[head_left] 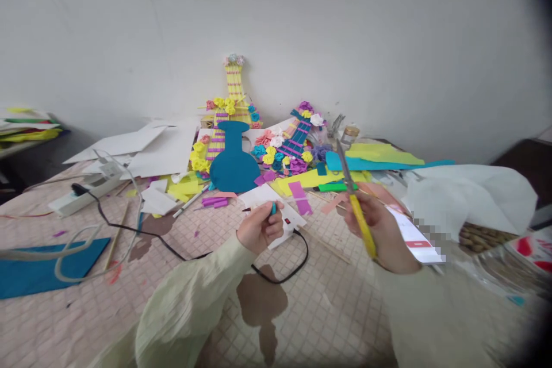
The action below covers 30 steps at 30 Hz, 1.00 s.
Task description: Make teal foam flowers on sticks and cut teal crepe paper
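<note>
My left hand (pixel 261 227) is closed near the middle, pinching a small teal piece (pixel 273 208) between thumb and finger. To its right, my right hand (pixel 375 227) is wrapped round yellow-handled tweezers or a similar tool (pixel 362 224), whose grey metal end (pixel 345 164) points up and away. Behind my left hand stands a flat blue vase shape (pixel 235 167). Decorated yellow (pixel 235 83) and blue (pixel 297 138) vase shapes with paper flowers lean near the wall. Under and behind my left hand lies a white device (pixel 282 238) with a red switch.
A black cable (pixel 159 236) loops across the table (pixel 310 310). At left are a power strip (pixel 86 196), white sheets (pixel 164 152) and a blue sheet (pixel 86 259). At right lie a phone (pixel 414 236), a white bag (pixel 470 190) and a clear packet (pixel 509 264).
</note>
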{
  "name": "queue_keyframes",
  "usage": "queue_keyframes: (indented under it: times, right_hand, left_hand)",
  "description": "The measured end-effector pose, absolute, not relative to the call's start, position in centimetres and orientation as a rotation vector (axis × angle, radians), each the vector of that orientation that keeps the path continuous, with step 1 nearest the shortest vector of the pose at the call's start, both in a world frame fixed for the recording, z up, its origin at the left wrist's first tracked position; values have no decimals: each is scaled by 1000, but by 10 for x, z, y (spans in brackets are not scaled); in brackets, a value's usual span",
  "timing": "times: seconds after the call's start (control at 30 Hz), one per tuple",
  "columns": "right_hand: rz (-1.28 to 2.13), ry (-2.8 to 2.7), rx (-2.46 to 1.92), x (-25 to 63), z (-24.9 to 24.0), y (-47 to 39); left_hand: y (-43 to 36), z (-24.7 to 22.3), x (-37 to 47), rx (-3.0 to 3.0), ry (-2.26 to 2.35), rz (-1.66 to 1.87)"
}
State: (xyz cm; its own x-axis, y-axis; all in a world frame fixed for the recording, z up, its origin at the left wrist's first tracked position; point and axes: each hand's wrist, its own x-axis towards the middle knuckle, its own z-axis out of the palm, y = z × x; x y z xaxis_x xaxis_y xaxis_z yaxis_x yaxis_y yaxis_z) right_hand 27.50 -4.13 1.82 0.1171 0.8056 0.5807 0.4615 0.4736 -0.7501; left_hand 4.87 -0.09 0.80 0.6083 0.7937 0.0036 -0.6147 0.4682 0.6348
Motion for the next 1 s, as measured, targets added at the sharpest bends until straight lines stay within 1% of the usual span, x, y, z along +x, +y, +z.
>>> queue_keyframes:
  times: [0.1,0.27,0.4,0.57,0.7,0.87,1.0]
  right_hand:
    - [539,-1452,-1068,246,15,-10]
    - [694,-1444,-1023,215,-6,15]
    - [795,-1485,-1045,219,-26,8]
    - [807,-1515,-1088,235,-36,-3]
    - [639,-1661,-1153,243,-37,-7]
    - [266,-1907,-1256,246,-30,-9]
    - [-49,-2118,-1168,250,-19,-7]
  left_hand:
    - [1,7,53,602,291,899]
    - [0,-2,49,550,303,891]
    - [-1,-7,39,509,333,864]
    - [-6,-6,34,483,371,837]
    - [-9,-7,33,567,380,825]
    - [-8,-9,31,486,355,765]
    - [-7,-8,30,422,369,709]
